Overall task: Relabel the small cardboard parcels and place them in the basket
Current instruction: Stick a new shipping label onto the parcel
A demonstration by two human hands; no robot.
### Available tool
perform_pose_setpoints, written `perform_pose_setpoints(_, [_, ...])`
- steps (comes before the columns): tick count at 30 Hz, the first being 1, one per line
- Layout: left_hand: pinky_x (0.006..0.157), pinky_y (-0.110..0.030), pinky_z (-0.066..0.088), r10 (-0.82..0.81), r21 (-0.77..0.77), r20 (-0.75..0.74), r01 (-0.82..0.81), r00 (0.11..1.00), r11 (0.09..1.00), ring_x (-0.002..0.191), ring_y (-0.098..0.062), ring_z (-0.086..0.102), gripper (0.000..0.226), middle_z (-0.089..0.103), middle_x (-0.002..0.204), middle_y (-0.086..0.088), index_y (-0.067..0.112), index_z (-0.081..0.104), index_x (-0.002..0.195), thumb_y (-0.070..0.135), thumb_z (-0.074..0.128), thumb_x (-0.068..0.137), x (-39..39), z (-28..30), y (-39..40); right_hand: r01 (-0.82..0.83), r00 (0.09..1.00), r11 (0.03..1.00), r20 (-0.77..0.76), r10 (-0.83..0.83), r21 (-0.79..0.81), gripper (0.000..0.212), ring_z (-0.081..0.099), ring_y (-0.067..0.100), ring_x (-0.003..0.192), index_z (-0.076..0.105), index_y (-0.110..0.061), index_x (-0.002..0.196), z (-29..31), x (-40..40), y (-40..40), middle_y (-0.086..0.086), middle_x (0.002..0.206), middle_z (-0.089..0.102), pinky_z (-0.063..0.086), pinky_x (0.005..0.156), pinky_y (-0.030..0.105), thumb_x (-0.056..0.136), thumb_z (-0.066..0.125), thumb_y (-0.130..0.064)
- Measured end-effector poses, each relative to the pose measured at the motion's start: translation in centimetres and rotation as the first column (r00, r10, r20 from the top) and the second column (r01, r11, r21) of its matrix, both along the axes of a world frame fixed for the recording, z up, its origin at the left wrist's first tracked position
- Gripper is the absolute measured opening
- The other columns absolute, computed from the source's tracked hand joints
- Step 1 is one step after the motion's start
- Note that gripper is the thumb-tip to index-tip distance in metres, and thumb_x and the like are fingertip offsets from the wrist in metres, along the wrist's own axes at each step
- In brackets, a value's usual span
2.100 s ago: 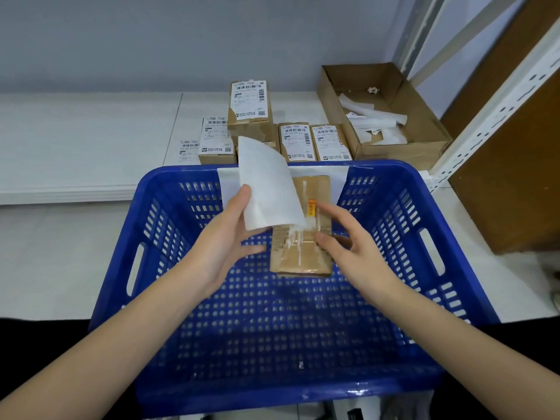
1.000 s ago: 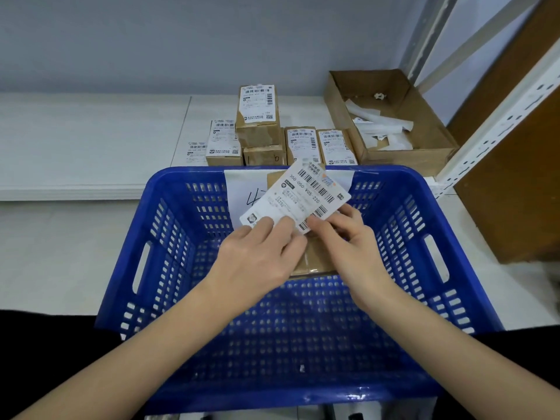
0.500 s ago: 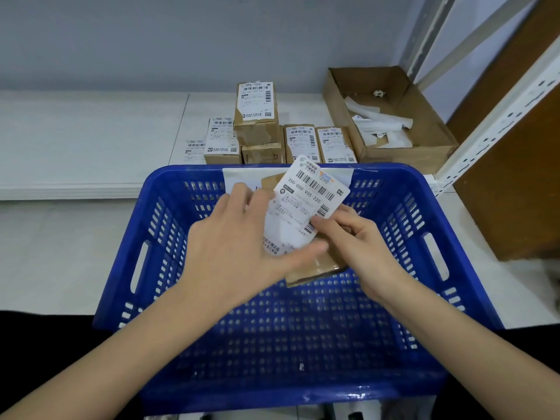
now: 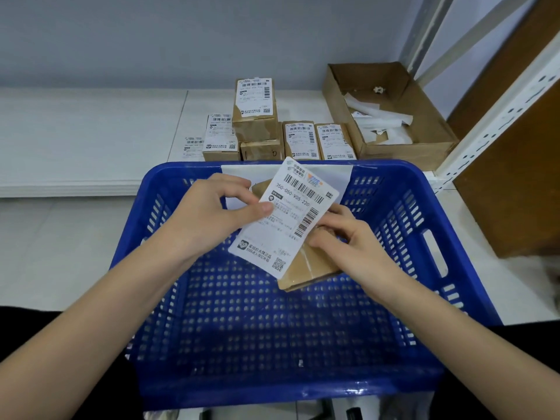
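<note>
Evidently the left hand [image 4: 212, 218] pinches the label [image 4: 285, 216] by its edge, likely to line it up, while the right hand [image 4: 342, 237] grips the parcel [image 4: 309, 265] tilted above the basket [image 4: 424, 189] floor, steadying it for sticking.
</note>
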State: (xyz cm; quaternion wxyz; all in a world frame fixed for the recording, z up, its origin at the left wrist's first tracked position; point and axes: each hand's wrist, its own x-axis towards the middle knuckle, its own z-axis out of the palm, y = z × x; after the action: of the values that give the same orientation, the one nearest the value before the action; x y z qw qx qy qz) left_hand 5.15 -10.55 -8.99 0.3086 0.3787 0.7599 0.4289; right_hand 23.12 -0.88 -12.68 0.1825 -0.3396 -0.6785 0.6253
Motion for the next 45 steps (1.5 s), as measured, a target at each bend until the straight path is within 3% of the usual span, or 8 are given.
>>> perform_pose_setpoints(4, [0.095, -0.018, 0.035, -0.026, 0.047, -0.090, 0.030, 0.996, 0.998, 0.111, 0.005, 0.049, 0.010, 0.056, 0.117, 0.018, 0.029, 0.071, 0.069, 0.038, 0.076, 0.066, 0.6, 0.3, -0.2, -0.009, 0.999, 0.998, 0.032, 0.007, 0.069, 0.033, 0.034, -0.001, 0.131, 0.069, -0.042, 0.094, -0.5, -0.3, -0.1, -0.012, 0.139, 0.039, 0.036, 0.105, 0.022, 0.087, 0.060, -0.011])
perform_pose_setpoints(7, [0.105, -0.031, 0.038, 0.012, 0.090, -0.067, -0.006, 0.998, 0.996, 0.113, 0.000, 0.053, 0.012, 0.060, 0.117, 0.017, 0.034, 0.071, 0.061, 0.045, 0.070, 0.057, 0.3, 1.5, -0.9, 0.006, 0.996, 0.995, 0.086, -0.014, 0.100, 0.030, 0.037, -0.004, 0.123, 0.067, -0.038, 0.102, -1.2, 0.0, 0.5, -0.012, 0.139, 0.036, 0.040, 0.092, 0.008, 0.090, 0.058, -0.012])
perform_pose_setpoints(11, [0.094, -0.030, 0.046, 0.098, 0.127, 0.215, -0.127, 0.972, 0.984, 0.103, -0.009, 0.065, 0.008, 0.072, 0.101, 0.016, 0.026, 0.075, 0.061, 0.034, 0.073, 0.060, -1.2, 2.7, -1.6, 0.105, 0.990, 0.992, 0.091, -0.111, 0.067, 0.031, 0.044, 0.007, 0.120, 0.067, -0.038, 0.100, -2.0, 0.6, 1.2, -0.009, 0.137, 0.036, 0.046, 0.091, 0.018, 0.089, 0.061, -0.010])
perform_pose_setpoints(14, [0.081, -0.027, 0.055, 0.113, -0.018, 0.353, -0.114, 0.929, 0.993, 0.091, -0.013, 0.071, 0.019, 0.075, 0.091, 0.004, 0.014, 0.075, 0.083, 0.028, 0.070, 0.072, -0.9, 0.9, -1.5, 0.096, 0.995, 0.993, -0.008, -0.095, 0.069, 0.034, 0.048, 0.006, 0.116, 0.064, -0.039, 0.106, -1.8, 0.1, 0.8, -0.009, 0.137, 0.040, 0.049, 0.086, 0.016, 0.087, 0.065, -0.010])
perform_pose_setpoints(18, [0.076, -0.029, 0.059, 0.137, -0.082, 0.526, -0.110, 0.839, 0.991, 0.094, -0.018, 0.070, 0.023, 0.075, 0.097, -0.003, 0.004, 0.072, 0.098, 0.022, 0.065, 0.087, 0.2, -0.9, -0.8, 0.098, 0.992, 0.993, -0.083, -0.092, 0.068, 0.042, 0.050, 0.009, 0.121, 0.057, -0.040, 0.116, -2.3, 0.2, 0.1, -0.014, 0.135, 0.048, 0.049, 0.098, 0.036, 0.085, 0.069, -0.015])
perform_pose_setpoints(22, [0.079, -0.033, 0.058, 0.138, -0.074, 0.607, -0.117, 0.783, 0.990, 0.098, -0.020, 0.069, 0.024, 0.074, 0.099, -0.004, 0.005, 0.072, 0.098, 0.023, 0.066, 0.085, 0.7, -1.7, -0.3, 0.118, 0.978, 0.993, -0.174, -0.111, 0.031, 0.045, 0.057, 0.005, 0.110, 0.051, -0.033, 0.115, -2.4, 0.3, -0.2, -0.019, 0.126, 0.052, 0.051, 0.084, 0.019, 0.083, 0.069, -0.006])
perform_pose_setpoints(34, [0.067, -0.027, 0.060, 0.188, -0.065, 0.607, -0.187, 0.772, 0.980, 0.092, -0.018, 0.070, 0.016, 0.075, 0.094, -0.003, 0.005, 0.074, 0.092, 0.018, 0.068, 0.085, 1.0, -2.5, -0.4, 0.119, 0.967, 0.988, -0.213, -0.138, -0.098, 0.015, 0.063, 0.013, 0.104, 0.062, -0.014, 0.103, -2.9, 0.0, -0.4, -0.002, 0.110, 0.067, 0.051, 0.091, 0.026, 0.097, 0.048, -0.015])
perform_pose_setpoints(45, [0.063, -0.023, 0.058, 0.198, -0.060, 0.595, -0.202, 0.779, 0.977, 0.095, -0.018, 0.070, 0.017, 0.075, 0.094, -0.003, 0.004, 0.074, 0.093, 0.017, 0.069, 0.084, 1.2, -3.0, -0.3, 0.169, 0.958, 0.980, -0.217, -0.188, -0.104, 0.011, 0.067, 0.010, 0.099, 0.060, 0.005, 0.090, -2.8, -0.1, -0.5, -0.009, 0.105, 0.071, 0.054, 0.087, 0.026, 0.090, 0.058, -0.006])
